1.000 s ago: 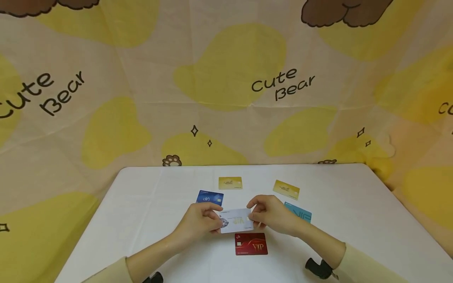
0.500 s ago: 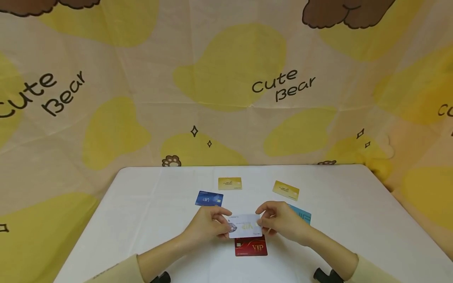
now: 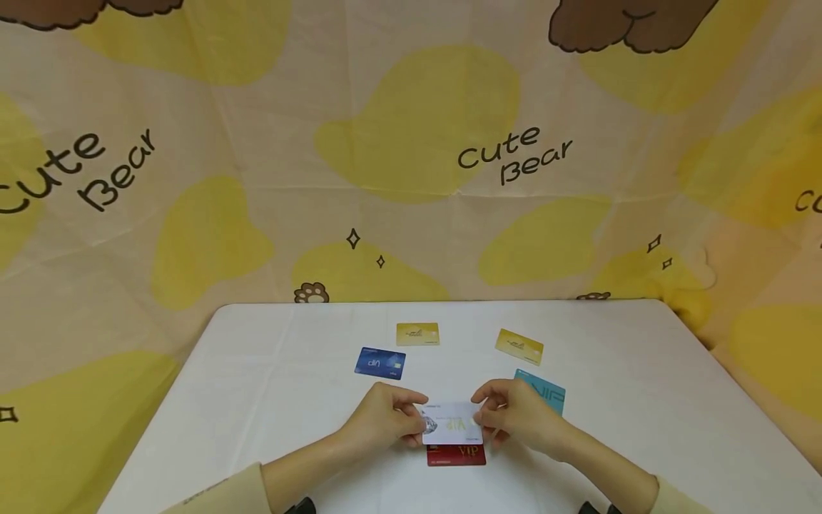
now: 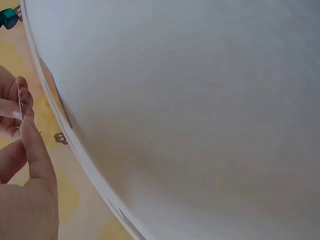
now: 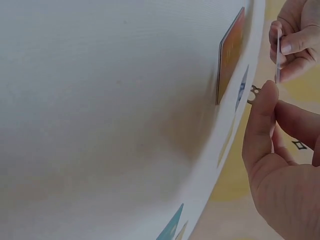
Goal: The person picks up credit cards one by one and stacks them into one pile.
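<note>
A white VIP card [image 3: 452,425] with a diamond picture is held up between both hands above the table. My left hand [image 3: 389,414] pinches its left edge, and my right hand [image 3: 523,417] pinches its right edge. Directly below, a red VIP card [image 3: 457,455] lies on the table, its far part hidden behind the white one. In the right wrist view the white card [image 5: 278,55] appears edge-on between the two hands. The left wrist view shows it as a thin line too, with the left hand [image 4: 32,185] in the foreground.
On the white table [image 3: 289,371] lie a blue VIP card [image 3: 380,363] at the left, a gold card [image 3: 417,334] at the back, another gold card [image 3: 519,346] at the back right, and a teal VIP card [image 3: 543,391] partly behind the right hand.
Both hands have moved toward me and slightly to the right with the white card. It now covers part of the red card, and the blue card is fully in sight.
</note>
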Motion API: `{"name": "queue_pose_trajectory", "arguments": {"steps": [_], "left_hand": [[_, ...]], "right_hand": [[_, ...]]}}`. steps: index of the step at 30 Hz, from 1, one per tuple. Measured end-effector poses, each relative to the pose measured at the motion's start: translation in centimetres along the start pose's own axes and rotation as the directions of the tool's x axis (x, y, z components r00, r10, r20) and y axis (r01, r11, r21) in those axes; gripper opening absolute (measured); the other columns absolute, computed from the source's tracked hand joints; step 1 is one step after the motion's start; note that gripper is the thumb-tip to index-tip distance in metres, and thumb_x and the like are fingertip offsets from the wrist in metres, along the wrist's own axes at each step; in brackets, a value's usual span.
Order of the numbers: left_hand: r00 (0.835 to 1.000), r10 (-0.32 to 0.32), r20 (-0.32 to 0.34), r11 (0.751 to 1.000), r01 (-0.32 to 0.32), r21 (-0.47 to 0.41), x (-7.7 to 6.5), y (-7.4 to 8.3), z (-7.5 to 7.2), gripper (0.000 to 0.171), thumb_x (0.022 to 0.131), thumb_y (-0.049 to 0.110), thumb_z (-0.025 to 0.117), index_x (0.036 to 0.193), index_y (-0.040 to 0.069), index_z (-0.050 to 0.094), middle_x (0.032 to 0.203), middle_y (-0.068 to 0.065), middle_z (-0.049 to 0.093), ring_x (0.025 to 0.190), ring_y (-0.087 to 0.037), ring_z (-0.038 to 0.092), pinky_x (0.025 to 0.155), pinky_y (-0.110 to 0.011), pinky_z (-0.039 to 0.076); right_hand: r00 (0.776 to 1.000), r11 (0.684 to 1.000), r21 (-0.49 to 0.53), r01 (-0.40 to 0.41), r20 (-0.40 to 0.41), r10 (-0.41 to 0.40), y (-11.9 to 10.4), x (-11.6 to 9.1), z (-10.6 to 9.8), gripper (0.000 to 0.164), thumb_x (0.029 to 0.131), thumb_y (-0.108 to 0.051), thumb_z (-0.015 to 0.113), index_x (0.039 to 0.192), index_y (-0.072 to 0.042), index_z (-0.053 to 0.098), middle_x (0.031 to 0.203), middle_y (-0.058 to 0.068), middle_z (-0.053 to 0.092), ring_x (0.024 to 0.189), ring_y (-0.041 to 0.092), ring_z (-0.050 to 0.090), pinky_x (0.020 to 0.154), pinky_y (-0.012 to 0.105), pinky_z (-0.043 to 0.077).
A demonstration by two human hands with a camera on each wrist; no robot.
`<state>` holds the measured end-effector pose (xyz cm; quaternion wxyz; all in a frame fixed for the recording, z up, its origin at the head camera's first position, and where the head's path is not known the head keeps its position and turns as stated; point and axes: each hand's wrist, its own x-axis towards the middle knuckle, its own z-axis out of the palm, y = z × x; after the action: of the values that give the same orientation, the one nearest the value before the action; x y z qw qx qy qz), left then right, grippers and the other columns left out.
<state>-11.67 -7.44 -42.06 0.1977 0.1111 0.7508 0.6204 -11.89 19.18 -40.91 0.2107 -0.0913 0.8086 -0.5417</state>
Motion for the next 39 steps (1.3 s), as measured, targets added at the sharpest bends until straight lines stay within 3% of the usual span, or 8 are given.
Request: {"name": "queue_pose_trajectory", "arguments": {"steps": [9, 18, 23, 39], "left_hand": [[0.999, -0.034, 0.026, 0.999, 0.033, 0.026, 0.0, -0.4, 0.6, 0.041, 0.084, -0.013, 0.071, 0.124, -0.015, 0.067, 0.073, -0.005, 0.067, 0.057, -0.014, 0.067, 0.059, -0.029, 0.060], [0.995, -0.089, 0.042, 0.996, 0.089, 0.012, 0.0, -0.6, 1.1, 0.035, 0.083, -0.016, 0.070, 0.118, -0.014, 0.068, 0.072, -0.008, 0.066, 0.055, -0.013, 0.066, 0.056, -0.026, 0.059], [0.994, -0.100, 0.048, 0.995, 0.099, 0.031, 0.0, -0.5, 1.3, 0.034, 0.083, -0.018, 0.069, 0.116, -0.015, 0.068, 0.071, -0.009, 0.066, 0.054, -0.013, 0.066, 0.054, -0.025, 0.058], [0.993, -0.109, 0.035, 0.993, 0.107, 0.049, 0.1, -0.7, 1.6, 0.034, 0.079, -0.020, 0.067, 0.113, -0.015, 0.068, 0.071, -0.010, 0.063, 0.052, -0.012, 0.062, 0.051, -0.023, 0.056]], "right_hand": [[1.000, 1.000, 0.029, -0.007, 0.026, 0.006, 0.7, -0.2, 0.2, 0.022, 0.094, -0.003, 0.073, 0.113, 0.005, 0.065, 0.079, 0.010, 0.066, 0.067, 0.024, 0.067, 0.061, 0.037, 0.061], [0.999, 1.000, -0.006, -0.004, 0.048, 0.004, 2.0, -0.1, 0.8, 0.015, 0.093, -0.003, 0.073, 0.106, 0.002, 0.066, 0.073, 0.007, 0.065, 0.062, 0.017, 0.062, 0.054, 0.026, 0.055], [0.998, 1.000, -0.011, -0.004, 0.066, 0.004, 2.4, -0.1, 1.0, 0.013, 0.094, -0.002, 0.072, 0.105, 0.001, 0.066, 0.071, 0.006, 0.063, 0.061, 0.015, 0.058, 0.052, 0.022, 0.050], [0.998, 0.999, -0.053, 0.004, 0.059, -0.001, 2.6, 0.1, 0.9, 0.010, 0.093, 0.000, 0.072, 0.101, 0.001, 0.067, 0.071, 0.006, 0.062, 0.057, 0.015, 0.058, 0.050, 0.022, 0.051]]}}
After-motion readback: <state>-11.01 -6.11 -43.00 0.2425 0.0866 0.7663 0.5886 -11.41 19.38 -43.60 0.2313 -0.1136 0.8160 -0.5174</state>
